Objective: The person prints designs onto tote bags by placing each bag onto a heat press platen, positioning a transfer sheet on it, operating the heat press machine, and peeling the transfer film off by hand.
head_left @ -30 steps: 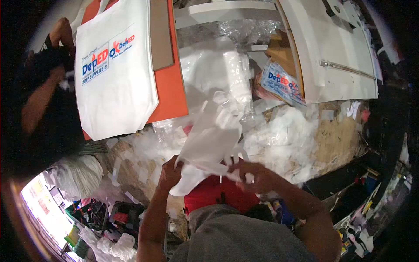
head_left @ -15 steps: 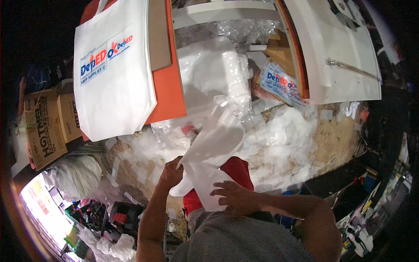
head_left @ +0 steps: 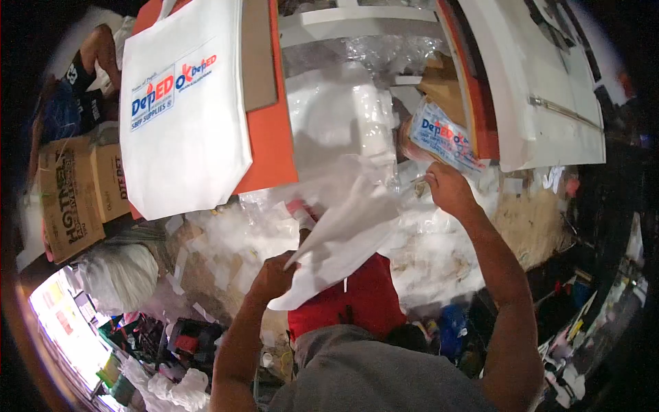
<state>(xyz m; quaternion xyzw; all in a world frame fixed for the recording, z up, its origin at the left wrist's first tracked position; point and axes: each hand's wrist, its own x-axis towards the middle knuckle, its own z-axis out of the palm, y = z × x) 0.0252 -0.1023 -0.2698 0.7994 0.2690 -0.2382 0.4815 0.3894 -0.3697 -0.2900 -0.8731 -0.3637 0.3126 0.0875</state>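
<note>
A limp white cloth, probably a bag, hangs slantwise over my lap and is blurred by motion. My left hand is closed on its lower left edge. Farther up on the right, my right hand is raised with its fingers pinched, just below a printed plastic pack. A thin pale line runs left from those fingertips toward the cloth, but I cannot tell what they grip.
A printed white tote bag lies over an orange frame at left. Between the frames sits a plastic-wrapped white stack. White scraps litter the floor. Cardboard boxes stand at far left, with another person's arm above.
My right hand has left the cloth's lower part near my lap and moved up and right, fingers now pinched. The cloth's lower end has lifted off my lap. My left hand still grips it.
</note>
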